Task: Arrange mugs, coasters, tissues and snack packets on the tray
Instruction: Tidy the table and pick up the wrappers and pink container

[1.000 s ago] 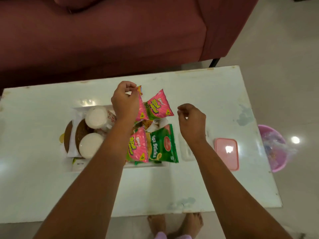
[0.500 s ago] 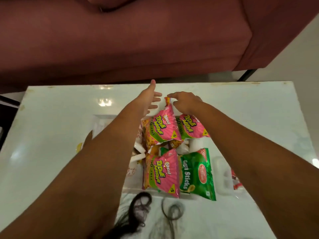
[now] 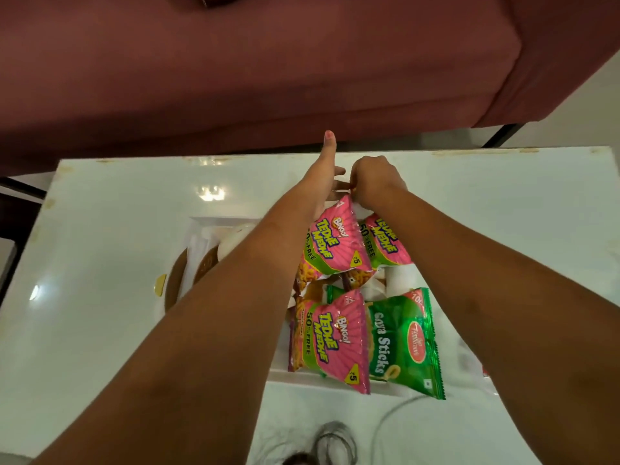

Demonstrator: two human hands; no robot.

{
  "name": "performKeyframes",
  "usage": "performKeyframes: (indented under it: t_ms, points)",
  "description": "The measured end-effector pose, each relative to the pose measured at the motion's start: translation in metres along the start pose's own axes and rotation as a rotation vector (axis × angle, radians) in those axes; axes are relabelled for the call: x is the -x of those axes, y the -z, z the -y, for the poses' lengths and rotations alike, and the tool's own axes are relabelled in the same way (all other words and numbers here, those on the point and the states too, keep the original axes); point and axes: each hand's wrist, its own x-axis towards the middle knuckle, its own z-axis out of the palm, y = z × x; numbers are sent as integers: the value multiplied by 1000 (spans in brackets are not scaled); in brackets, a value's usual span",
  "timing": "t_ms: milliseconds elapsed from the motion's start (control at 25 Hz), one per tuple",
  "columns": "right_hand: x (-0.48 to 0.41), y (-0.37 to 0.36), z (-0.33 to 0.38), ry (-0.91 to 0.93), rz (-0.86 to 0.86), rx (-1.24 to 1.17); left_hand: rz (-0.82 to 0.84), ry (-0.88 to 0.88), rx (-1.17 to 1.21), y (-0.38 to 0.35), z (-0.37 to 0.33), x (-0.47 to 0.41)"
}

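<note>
A white tray [image 3: 214,221] sits on the white table. It holds three pink Tedhe Medhe packets [image 3: 335,245] [image 3: 385,243] [image 3: 332,340] and a green Soya Sticks packet [image 3: 402,340]. My right hand [image 3: 375,181] pinches the top edge of the upper left pink packet, which leans upright. My left hand [image 3: 323,182] is beside it with fingers spread and thumb raised, fingertips near the same edge. My left forearm hides most of a white mug [image 3: 235,243], brown coasters [image 3: 174,280] and a folded tissue [image 3: 198,250].
A maroon sofa [image 3: 268,62] stands right behind the table's far edge [image 3: 469,152]. A small yellow object [image 3: 160,285] lies left of the coasters. Loose hair strands [image 3: 332,441] hang in front of the camera at the bottom.
The view has come closer and lower over the tray. My left hand let go of the pink packet and opened; my right hand came across and took its top edge.
</note>
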Motion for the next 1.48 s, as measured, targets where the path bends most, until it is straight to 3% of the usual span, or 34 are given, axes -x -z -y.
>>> performKeyframes:
  t_ms: [200,400,600,760,920,1080,1200,1280,1480]
  points:
    - [5,19,-20,-31,-108,-115,-46,-108,-114,-20,-19,7]
    - [2,25,-55,-142,-132,-221,-114,-12,-241,-16,-4,2]
    - [-9,8,-36,105,93,-56,-165,24,-251,-7,2,-5]
    - [-15,-12,-12,212,29,144,-156,34,-246,3,6,-6]
    - [-13,-10,-19,159,23,45,-165,-46,-319,1,5,-3]
    - [15,25,-47,38,-261,-404,-277,-360,-414,-20,-9,17]
    - [74,43,-90,-26,-416,-486,-280,-550,-301,-63,-4,56]
    - [122,44,-122,-103,-427,-514,-202,-570,-244,-102,13,83]
    - [221,23,-174,-265,-327,-457,16,-399,-117,-173,82,134]
